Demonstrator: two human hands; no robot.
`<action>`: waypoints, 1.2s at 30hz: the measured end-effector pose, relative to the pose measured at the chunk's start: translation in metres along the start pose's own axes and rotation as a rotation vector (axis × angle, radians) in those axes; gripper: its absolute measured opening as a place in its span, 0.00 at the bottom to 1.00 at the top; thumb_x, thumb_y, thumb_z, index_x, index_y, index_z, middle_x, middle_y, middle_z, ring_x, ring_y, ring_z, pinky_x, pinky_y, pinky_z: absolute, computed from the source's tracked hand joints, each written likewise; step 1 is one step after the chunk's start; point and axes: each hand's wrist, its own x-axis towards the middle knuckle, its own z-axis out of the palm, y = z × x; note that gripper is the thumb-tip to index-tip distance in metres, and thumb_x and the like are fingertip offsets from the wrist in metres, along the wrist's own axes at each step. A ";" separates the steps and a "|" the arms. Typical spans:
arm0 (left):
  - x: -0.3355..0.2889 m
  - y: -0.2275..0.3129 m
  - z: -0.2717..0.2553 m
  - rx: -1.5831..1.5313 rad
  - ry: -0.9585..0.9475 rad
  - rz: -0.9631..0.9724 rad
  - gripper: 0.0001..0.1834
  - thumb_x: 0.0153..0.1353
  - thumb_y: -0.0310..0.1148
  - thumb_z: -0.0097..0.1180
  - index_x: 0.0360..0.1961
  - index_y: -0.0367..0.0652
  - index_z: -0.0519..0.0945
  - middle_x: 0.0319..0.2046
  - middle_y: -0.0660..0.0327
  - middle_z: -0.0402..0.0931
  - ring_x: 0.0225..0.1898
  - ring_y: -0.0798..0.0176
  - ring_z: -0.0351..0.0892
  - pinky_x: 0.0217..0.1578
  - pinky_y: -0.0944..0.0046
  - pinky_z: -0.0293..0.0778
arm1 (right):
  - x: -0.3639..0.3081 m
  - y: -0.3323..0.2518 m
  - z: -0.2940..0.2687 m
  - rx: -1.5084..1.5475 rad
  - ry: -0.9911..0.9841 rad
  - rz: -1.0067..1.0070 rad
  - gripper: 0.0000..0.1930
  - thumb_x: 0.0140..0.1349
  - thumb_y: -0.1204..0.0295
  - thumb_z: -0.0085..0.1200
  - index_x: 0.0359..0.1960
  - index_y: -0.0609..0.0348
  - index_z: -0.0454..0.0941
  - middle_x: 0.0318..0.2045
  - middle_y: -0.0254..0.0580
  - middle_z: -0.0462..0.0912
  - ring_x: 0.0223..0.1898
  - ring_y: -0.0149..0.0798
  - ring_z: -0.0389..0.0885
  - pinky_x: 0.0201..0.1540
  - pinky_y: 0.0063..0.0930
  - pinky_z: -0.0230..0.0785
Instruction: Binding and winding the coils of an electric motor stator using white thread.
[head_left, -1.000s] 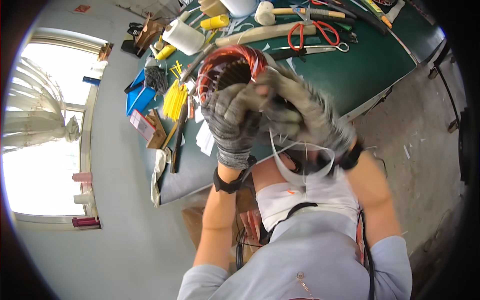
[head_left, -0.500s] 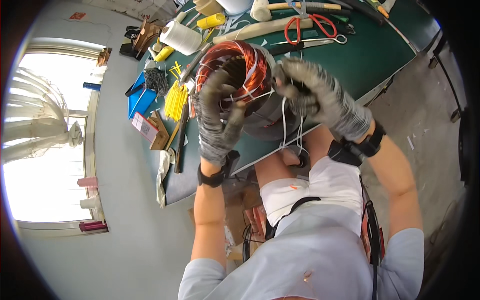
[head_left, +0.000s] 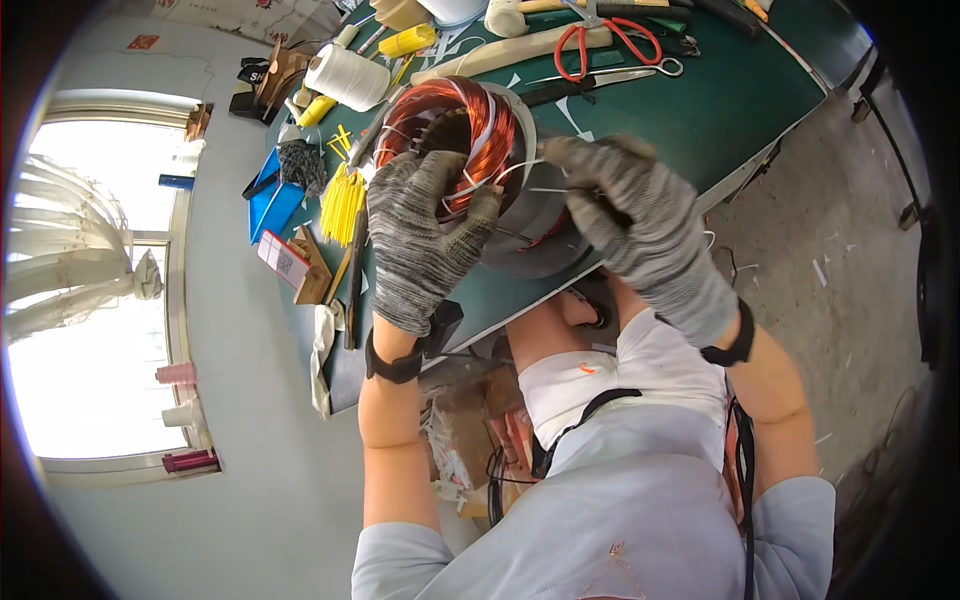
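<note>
Clasping with left fingers (head_left: 430, 178) red copper windings (head_left: 495, 130) seated in a grey housing (head_left: 525, 265) on the green surface (head_left: 720, 110); pinching white cord (head_left: 520, 169) in right fingers (head_left: 590, 218); directing the wound end (head_left: 455, 92) upper-left along a seemingly slanting long axis.

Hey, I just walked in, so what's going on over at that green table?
A person in grey knit gloves is working on a ring of copper-coloured windings in a grey cylindrical housing. The left hand rests against the near side of the windings. Off to the right, the right hand holds white cord that reaches toward the ring. Red-handled scissors lie beyond, on the green table.
</note>
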 end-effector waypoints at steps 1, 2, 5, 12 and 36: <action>0.002 -0.001 0.003 -0.110 -0.001 -0.021 0.19 0.43 0.37 0.62 0.36 0.40 0.78 0.29 0.53 0.76 0.33 0.49 0.75 0.38 0.55 0.69 | 0.004 -0.003 0.008 -0.001 0.002 0.007 0.22 0.55 0.79 0.50 0.53 0.46 0.73 0.43 0.44 0.76 0.37 0.44 0.77 0.40 0.32 0.72; 0.003 0.001 -0.001 -0.097 -0.001 -0.025 0.19 0.43 0.37 0.62 0.36 0.40 0.78 0.29 0.53 0.76 0.33 0.49 0.75 0.38 0.55 0.69 | 0.012 -0.011 0.016 -0.077 -0.122 0.171 0.25 0.54 0.79 0.50 0.55 0.43 0.70 0.45 0.44 0.74 0.39 0.45 0.77 0.40 0.33 0.73; 0.011 0.006 -0.017 -0.113 -0.261 -0.113 0.21 0.47 0.39 0.59 0.41 0.40 0.78 0.34 0.50 0.76 0.39 0.48 0.74 0.43 0.52 0.69 | 0.024 -0.021 0.047 -0.217 -0.205 0.243 0.30 0.53 0.78 0.51 0.59 0.39 0.64 0.49 0.46 0.70 0.41 0.48 0.76 0.41 0.36 0.73; 0.004 -0.007 -0.017 0.322 -0.101 0.116 0.27 0.48 0.50 0.59 0.44 0.42 0.77 0.51 0.49 0.71 0.57 0.44 0.63 0.63 0.45 0.40 | -0.031 -0.012 0.028 0.809 0.030 0.909 0.22 0.61 0.73 0.49 0.57 0.62 0.63 0.47 0.51 0.74 0.50 0.44 0.73 0.49 0.31 0.68; -0.022 0.004 0.026 -0.180 0.241 0.021 0.29 0.46 0.23 0.62 0.51 0.35 0.67 0.48 0.53 0.69 0.44 0.61 0.74 0.45 0.63 0.72 | -0.069 0.046 -0.089 0.027 -0.438 0.162 0.14 0.61 0.69 0.49 0.47 0.61 0.73 0.42 0.42 0.77 0.39 0.37 0.76 0.41 0.29 0.70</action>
